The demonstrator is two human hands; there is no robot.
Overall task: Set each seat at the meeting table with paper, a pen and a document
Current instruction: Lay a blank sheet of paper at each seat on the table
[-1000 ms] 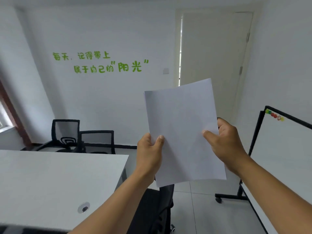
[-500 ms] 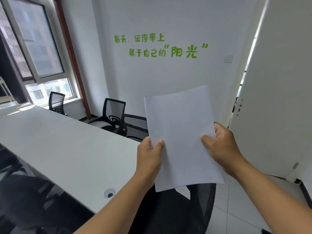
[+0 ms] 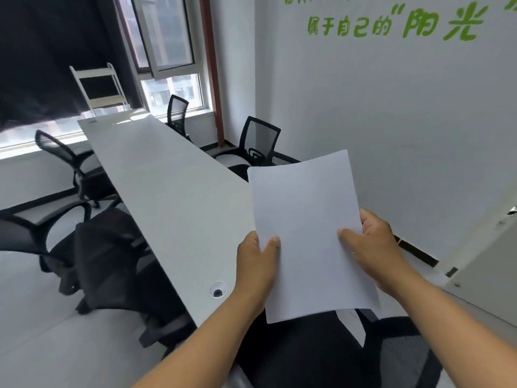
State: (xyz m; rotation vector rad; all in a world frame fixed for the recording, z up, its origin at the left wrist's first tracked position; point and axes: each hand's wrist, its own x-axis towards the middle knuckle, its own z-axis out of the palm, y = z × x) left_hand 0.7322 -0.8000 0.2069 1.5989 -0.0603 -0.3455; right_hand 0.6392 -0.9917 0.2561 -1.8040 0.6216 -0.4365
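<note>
White paper [image 3: 305, 219] is held upright above the near end of the table [image 3: 156, 175], long axis pointing away. The left hand [image 3: 256, 264] pinches its left edge; the right hand [image 3: 372, 247] pinches its right edge. The tabletop lies left, nearer the left hand.

Single head-worn wide-angle view, looking forward and down from standing height at the near end of the long white worktop [image 3: 167, 186], which runs away toward the window [image 3: 167, 51] at upper left. Close range: hands and the sheet [image 3: 307, 233] fill the lower centre, forearms entering from the bottom edge. Straight lines bow toward the frame edges; no second view to compare.
</note>
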